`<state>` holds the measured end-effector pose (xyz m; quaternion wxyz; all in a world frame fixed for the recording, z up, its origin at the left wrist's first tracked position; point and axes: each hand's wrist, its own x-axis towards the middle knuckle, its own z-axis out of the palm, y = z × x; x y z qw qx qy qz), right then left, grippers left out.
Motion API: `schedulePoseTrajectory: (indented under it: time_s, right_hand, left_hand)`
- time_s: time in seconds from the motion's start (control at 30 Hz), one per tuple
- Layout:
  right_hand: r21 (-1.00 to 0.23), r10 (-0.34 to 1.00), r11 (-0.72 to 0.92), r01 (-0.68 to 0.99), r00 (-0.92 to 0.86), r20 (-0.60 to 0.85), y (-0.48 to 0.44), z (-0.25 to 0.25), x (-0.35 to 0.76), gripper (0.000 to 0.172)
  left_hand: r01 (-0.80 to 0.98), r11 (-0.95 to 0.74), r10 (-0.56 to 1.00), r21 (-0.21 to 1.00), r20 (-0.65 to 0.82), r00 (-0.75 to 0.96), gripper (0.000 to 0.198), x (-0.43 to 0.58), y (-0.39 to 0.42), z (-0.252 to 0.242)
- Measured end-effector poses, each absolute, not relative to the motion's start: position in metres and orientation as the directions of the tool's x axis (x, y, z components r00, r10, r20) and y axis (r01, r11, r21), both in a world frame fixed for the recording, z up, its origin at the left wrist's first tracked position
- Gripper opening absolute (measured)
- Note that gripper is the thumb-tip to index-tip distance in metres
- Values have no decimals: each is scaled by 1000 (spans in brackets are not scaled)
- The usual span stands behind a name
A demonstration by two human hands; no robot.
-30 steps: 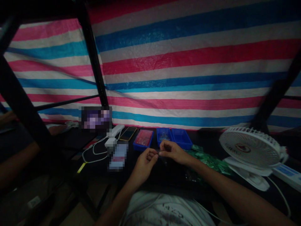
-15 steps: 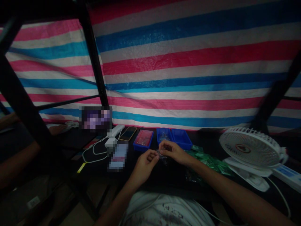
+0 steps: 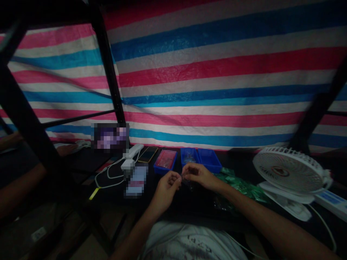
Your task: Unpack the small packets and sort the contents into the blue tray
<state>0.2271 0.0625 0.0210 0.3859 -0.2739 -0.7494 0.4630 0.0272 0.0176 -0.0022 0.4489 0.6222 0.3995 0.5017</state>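
Note:
Over the near part of the dark table, my left hand (image 3: 168,185) and my right hand (image 3: 200,176) almost meet at the fingertips. Both are closed in a pinch. A small, shiny, see-through plastic bag (image 3: 188,183) hangs under my right fingers; its details are lost in the dim light. Whatever my left fingertips pinch is too small to make out. Just beyond the hands stand a blue tray with reddish contents (image 3: 165,161), a blue bin with small clear pieces (image 3: 189,156) and a blue bin (image 3: 210,160) with nothing visible inside.
Green packets (image 3: 245,187) lie beside my right forearm, with clear plastic (image 3: 222,203) nearer me. A white fan (image 3: 288,175) stands right. To the left are a phone (image 3: 148,154), white cables (image 3: 108,177) and a blurred-out patch. Another person's arm (image 3: 24,186) shows behind the black frame.
My fingertips have drawn closer together. The shiny clear plastic between them shows less and now hangs below my right fingers.

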Motion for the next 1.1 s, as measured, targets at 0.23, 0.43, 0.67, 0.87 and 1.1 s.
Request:
schedulePoseTrajectory:
  time_s: [0.23,0.43,0.67,0.87,1.1]
  right_hand:
    - [-867,766,484,119,-536,354,63,22,228,30]
    - [-810,763,552,199,-512,394,63,24,229,29]
    - [-877,801,462,131,-486,349,66,18,228,28]
    - [-915,799,403,15,-494,344,64,24,227,22]
    - [-926,832,370,71,-468,297,67,22,230,18]
  left_hand:
    - [14,-280,946,960,273,173,28,27,19,-5]
    - [-6,-287,941,958,284,186,28,26,19,-6]
    - [-47,-264,949,963,268,169,31,26,20,-6]
    - [-23,-301,946,953,302,122,30,26,22,-9]
    - [19,-295,950,955,291,113,26,25,22,-10]
